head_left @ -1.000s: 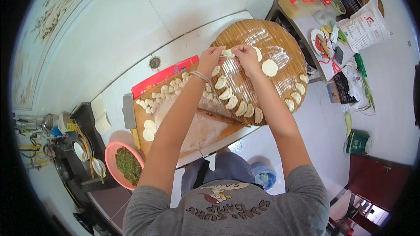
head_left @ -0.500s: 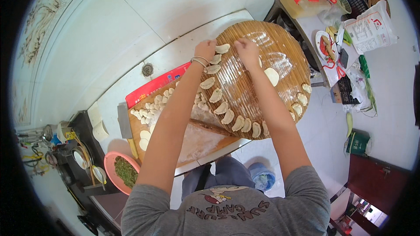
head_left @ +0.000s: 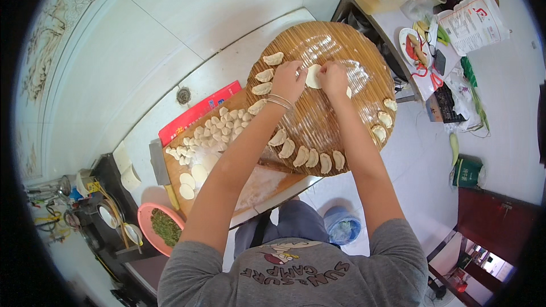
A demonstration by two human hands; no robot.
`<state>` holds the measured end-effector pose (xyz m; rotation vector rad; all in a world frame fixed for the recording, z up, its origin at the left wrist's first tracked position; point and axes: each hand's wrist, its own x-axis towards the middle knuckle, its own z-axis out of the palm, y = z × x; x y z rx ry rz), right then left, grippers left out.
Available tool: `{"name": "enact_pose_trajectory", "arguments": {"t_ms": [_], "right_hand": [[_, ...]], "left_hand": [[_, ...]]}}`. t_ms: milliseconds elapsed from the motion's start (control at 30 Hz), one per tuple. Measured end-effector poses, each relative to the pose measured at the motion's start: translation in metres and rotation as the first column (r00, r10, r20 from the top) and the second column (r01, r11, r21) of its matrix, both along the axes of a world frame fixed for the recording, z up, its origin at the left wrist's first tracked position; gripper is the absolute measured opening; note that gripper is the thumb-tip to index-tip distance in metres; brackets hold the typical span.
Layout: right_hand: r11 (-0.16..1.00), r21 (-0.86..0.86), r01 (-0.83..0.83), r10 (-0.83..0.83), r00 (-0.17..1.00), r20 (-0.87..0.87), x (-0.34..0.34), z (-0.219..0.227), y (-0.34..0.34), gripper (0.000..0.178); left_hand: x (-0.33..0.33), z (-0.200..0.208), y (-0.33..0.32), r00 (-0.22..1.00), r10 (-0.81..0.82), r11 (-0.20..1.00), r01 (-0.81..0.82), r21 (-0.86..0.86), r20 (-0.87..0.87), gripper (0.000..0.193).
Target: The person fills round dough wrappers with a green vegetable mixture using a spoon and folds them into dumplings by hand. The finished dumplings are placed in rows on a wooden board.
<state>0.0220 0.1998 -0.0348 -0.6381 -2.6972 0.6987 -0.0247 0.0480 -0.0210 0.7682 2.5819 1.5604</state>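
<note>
A round white dumpling wrapper (head_left: 313,77) lies between my hands over the round slatted wooden board. My left hand (head_left: 288,81) has its fingers curled at the wrapper's left edge. On the opposite edge, my right hand (head_left: 333,81) pinches the wrapper with thumb and fingers. A second wrapper (head_left: 348,92) shows partly beside my right wrist. Folded dumplings (head_left: 264,75) line the left and near rim of the floured round board (head_left: 318,131), and a few more (head_left: 385,119) sit along its right rim.
On the left, a wooden cutting board (head_left: 239,102) bears several dough pieces, flat wrappers (head_left: 186,185) and flour. A cleaver (head_left: 160,162) lies beside it, near a pink bowl (head_left: 145,220) of green filling. A cluttered side table (head_left: 392,34) stands at the far right; a blue bucket (head_left: 343,216) is below.
My left hand has left the dumpling at the far left rim and moved right and nearer. Both hands now meet at a wrapper. The whole view has shifted slightly.
</note>
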Motion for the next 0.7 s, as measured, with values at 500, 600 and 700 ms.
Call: {"name": "enact_pose_trajectory", "arguments": {"t_ms": [500,600,700], "right_hand": [[0.988,0.129,0.089,-0.102,0.990,0.093,-0.012,-0.022,0.000,0.016],[0.980,0.151,0.128,-0.141,0.987,0.077,-0.013,-0.028,-0.002,0.014],[0.984,0.108,0.142,-0.153,0.983,0.102,-0.014,-0.026,-0.001,0.013]], "left_hand": [[0.035,0.004,-0.046,0.996,0.048,0.999,-0.049,-0.011,-0.069,0.025],[0.041,0.008,-0.051,0.998,0.036,0.999,-0.038,-0.029,-0.060,0.025],[0.046,0.010,-0.051,0.999,0.036,0.999,-0.036,-0.004,0.010,0.025]]}}
